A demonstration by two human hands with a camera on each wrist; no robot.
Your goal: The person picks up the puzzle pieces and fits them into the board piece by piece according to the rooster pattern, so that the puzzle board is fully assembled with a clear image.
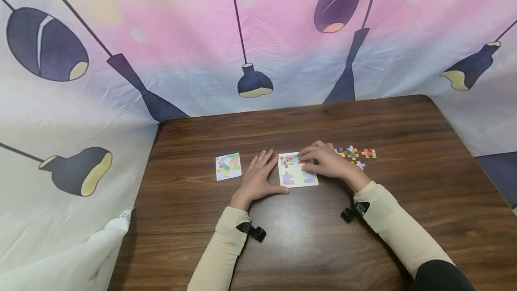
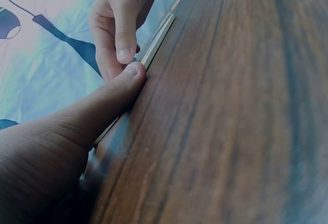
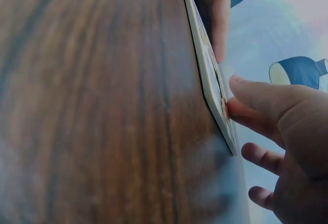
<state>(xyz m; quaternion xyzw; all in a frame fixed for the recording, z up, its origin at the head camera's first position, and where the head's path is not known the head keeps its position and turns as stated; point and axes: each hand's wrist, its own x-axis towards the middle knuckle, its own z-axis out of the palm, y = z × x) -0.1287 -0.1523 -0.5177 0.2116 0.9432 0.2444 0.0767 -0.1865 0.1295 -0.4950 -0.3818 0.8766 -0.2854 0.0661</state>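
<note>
A small square jigsaw board [image 1: 297,175] lies flat on the table, with a few colourful pieces fitted at its corners and a pale bare middle. My left hand [image 1: 259,178] rests along the board's left side, fingers straight and spread, its thumb against the near left corner. Over the upper right of the board is my right hand [image 1: 328,161]. In the right wrist view, its index fingertip presses an orange puzzle piece [image 3: 224,106] at the board's surface, while the thumb stands slightly apart. The right hand covers part of the board in the head view.
Several loose puzzle pieces [image 1: 351,152] lie beyond the right hand, partly hidden by it, with one piece [image 1: 369,153] a little apart. A picture card [image 1: 228,167] is left of the left hand. A printed curtain [image 1: 202,57] hangs behind the brown table [image 1: 307,246].
</note>
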